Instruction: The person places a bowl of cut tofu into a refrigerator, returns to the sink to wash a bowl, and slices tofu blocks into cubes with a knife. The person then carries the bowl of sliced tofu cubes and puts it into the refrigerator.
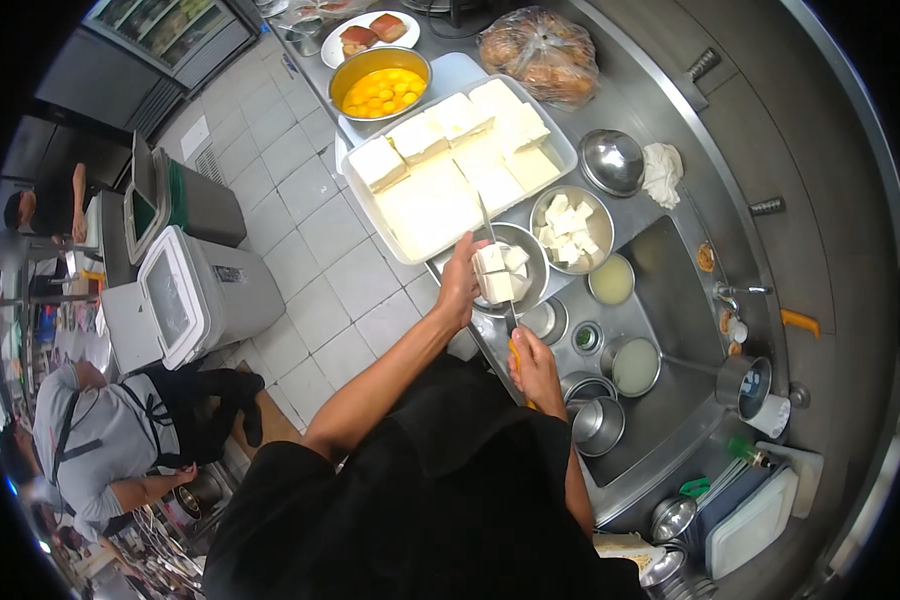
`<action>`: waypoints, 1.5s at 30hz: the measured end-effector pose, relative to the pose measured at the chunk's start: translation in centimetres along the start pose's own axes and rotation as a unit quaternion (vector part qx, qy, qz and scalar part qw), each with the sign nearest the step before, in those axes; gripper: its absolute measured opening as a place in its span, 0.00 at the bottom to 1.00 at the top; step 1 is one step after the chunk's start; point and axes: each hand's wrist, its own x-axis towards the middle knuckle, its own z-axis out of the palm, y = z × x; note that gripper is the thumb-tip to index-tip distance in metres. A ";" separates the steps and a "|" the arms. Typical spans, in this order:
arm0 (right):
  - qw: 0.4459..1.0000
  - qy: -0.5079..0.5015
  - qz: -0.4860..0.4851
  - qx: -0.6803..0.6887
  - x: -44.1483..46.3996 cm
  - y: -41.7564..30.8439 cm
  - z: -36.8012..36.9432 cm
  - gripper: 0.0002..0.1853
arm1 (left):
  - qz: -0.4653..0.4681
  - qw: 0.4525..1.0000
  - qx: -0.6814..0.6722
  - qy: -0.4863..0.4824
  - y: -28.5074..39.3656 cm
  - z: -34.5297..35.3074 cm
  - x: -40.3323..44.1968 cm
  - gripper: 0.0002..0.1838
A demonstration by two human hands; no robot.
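Note:
My left hand (459,283) cradles a cut block of white tofu (494,288) in its curled palm, over the near edge of a steel bowl (540,268) with tofu pieces in it. My right hand (536,372) is closed around the yellow handle of a long knife (486,215), whose blade runs along the tofu and points away from me. Just beyond, a white plastic tub (362,203) holds several large tofu slabs (378,163) in pale liquid. A second steel bowl (607,228) beside the first contains tofu cubes (568,232).
To the right is a steel sink (670,290) with pots of cloudy liquid (636,366). Farther up stand a bowl of egg yolks (382,93), a plate of meat (388,28) and a bagged brown food (540,58). Bins (220,290) and a co-worker (110,430) are at left.

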 end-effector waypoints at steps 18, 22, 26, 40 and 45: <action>0.962 0.195 -0.164 -0.093 -0.7 -0.6 -2.1 0.22 | 0.528 0.543 0.588 0.283 11.2 -7.1 4.7 0.30; 0.955 0.194 -0.201 -0.102 -0.3 -0.8 -2.1 0.23 | 0.439 0.442 0.723 0.298 12.1 -11.4 11.0 0.44; 0.963 0.176 -0.151 -0.136 -1.3 -1.4 -2.0 0.23 | 0.402 0.447 0.747 0.283 10.9 -10.5 10.0 0.49; 0.954 0.177 -0.192 -0.145 -1.1 -1.2 -1.5 0.23 | 0.403 0.540 0.665 0.321 13.8 -8.2 8.2 0.36; 0.958 0.187 -0.183 -0.118 -1.3 -1.3 -1.8 0.23 | 0.432 0.534 0.666 0.291 11.2 -7.6 4.4 0.39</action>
